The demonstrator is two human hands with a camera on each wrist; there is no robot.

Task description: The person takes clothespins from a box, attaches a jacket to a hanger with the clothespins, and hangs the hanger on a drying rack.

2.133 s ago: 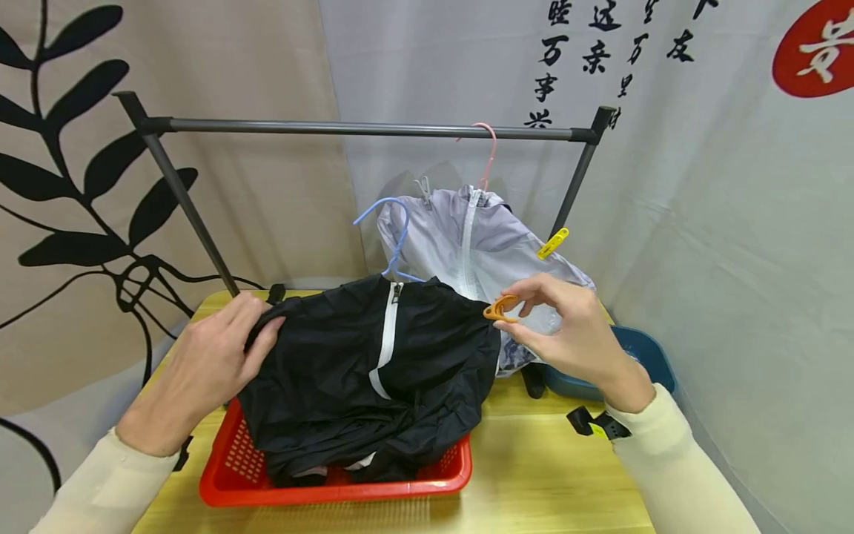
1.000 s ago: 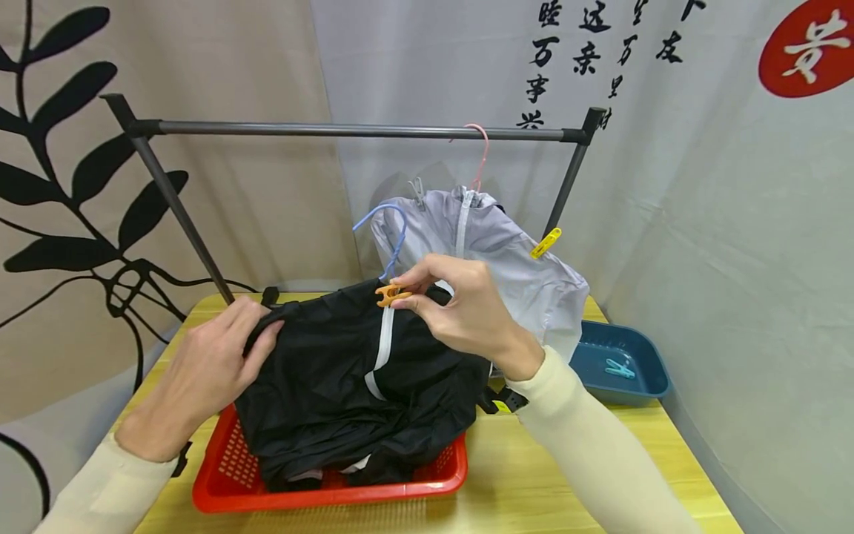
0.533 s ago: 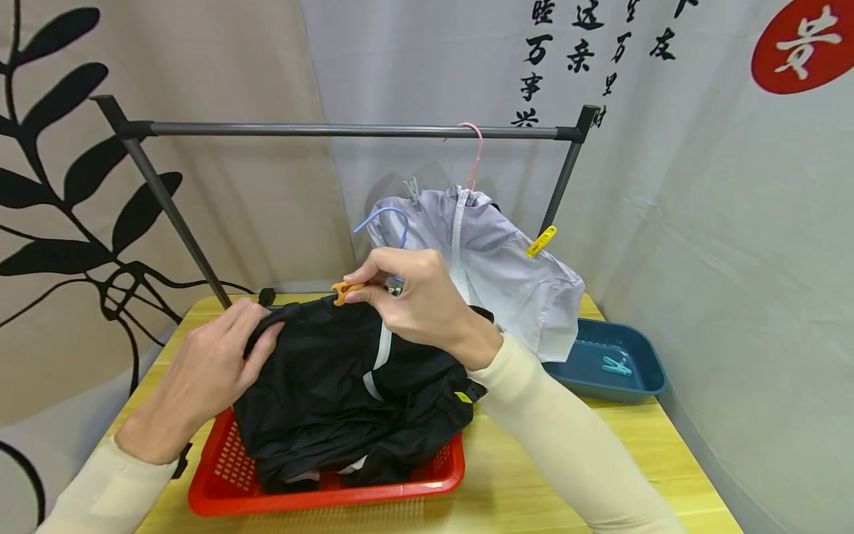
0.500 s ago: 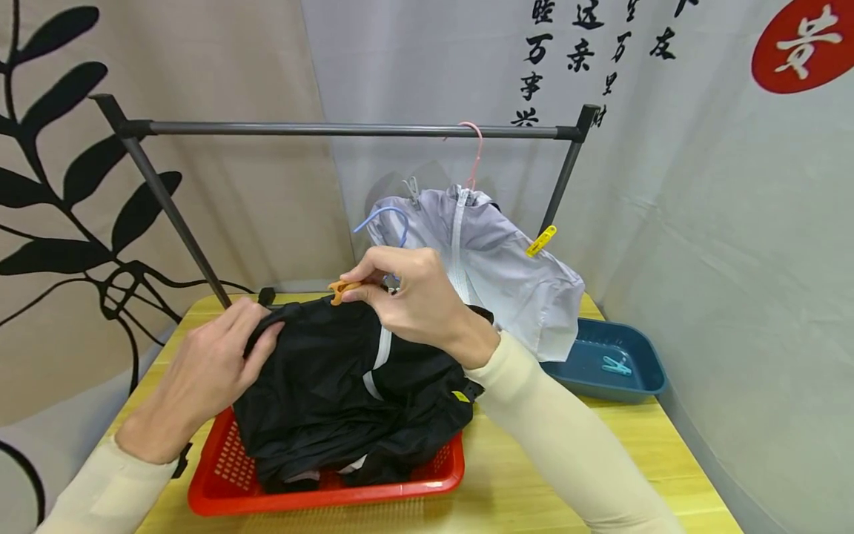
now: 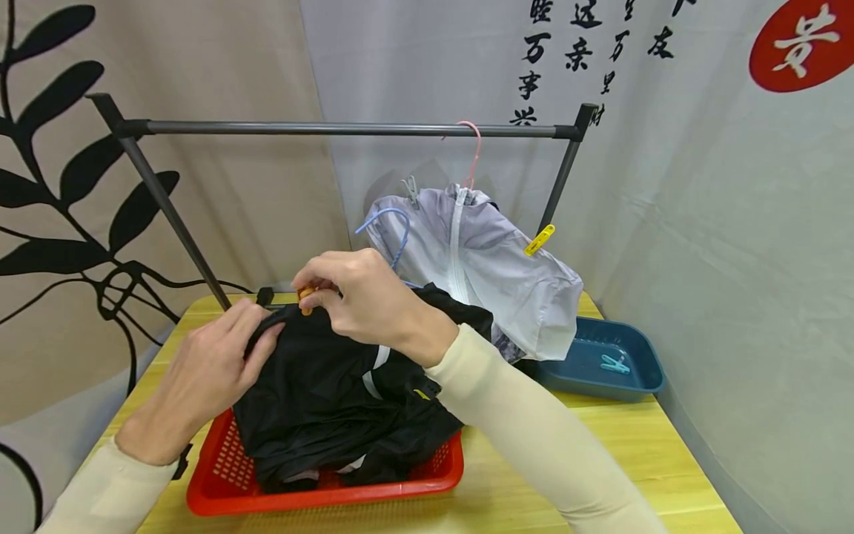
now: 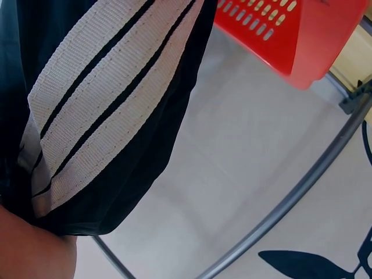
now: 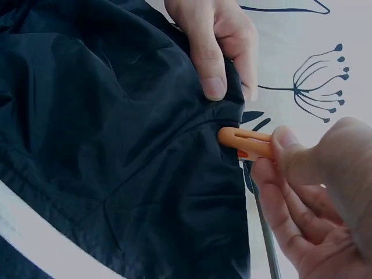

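A black jacket (image 5: 307,393) with a white front strip lies bunched over a red basket (image 5: 320,503), a blue hanger (image 5: 404,231) rising from its collar. My left hand (image 5: 207,371) grips the jacket at its left shoulder, thumb on the near side. White stripes on the dark cloth show in the left wrist view. Between thumb and fingers, my right hand (image 5: 376,300) pinches an orange clothespin (image 7: 251,144). The clothespin's tip straddles the jacket's top edge, just beside my left thumb (image 7: 215,87).
A dark clothes rack (image 5: 333,129) stands behind. From its bar hangs a light grey jacket (image 5: 507,267) on a pink hanger (image 5: 477,152), with a yellow clothespin (image 5: 540,240) and a grey clothespin (image 5: 410,189) on it. A blue tray (image 5: 640,386) at right holds a light-blue clothespin (image 5: 614,364).
My right hand has carried the orange clothespin leftward along the jacket's top, from the right shoulder to near my left hand, and onto the edge. My left hand keeps its grip.
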